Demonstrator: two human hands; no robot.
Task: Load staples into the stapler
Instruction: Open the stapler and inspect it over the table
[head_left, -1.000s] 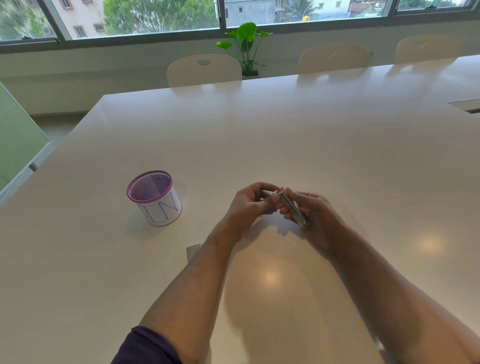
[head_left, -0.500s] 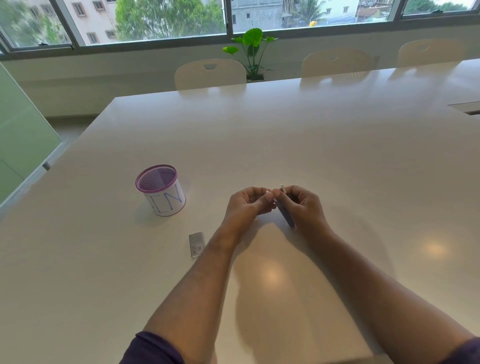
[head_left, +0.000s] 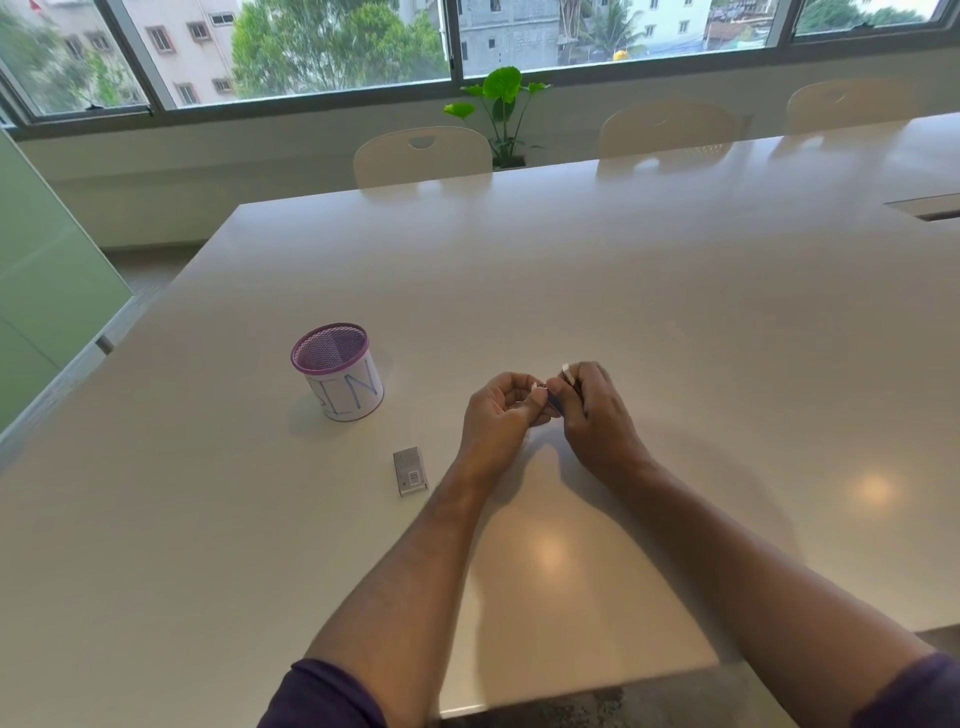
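Shifted since the earlier frame: right hand (head_left: 597, 415) turned, stapler (head_left: 557, 402) now mostly hidden; head view: left hand (head_left: 498, 415) fingers pinch its near end, right fingers wrap it, above the worktop (head_left: 675, 312); staple box (head_left: 410, 471) lies left; mesh cup (head_left: 337, 371) beyond.

Since a second ago the stapler (head_left: 555, 401) shows far less of itself: then its long metal body lay slanted and plain between the two hands, and now only a small blue part and a pale tip peek out from the fingers. The right hand (head_left: 597, 410) closes its grip more tightly round it, while the left hand (head_left: 498, 415) curls its fingers in toward the near end. The small staple box (head_left: 410, 471) on the table (head_left: 675, 312), half hidden by the left forearm a second ago, now lies fully in view beside that wrist.
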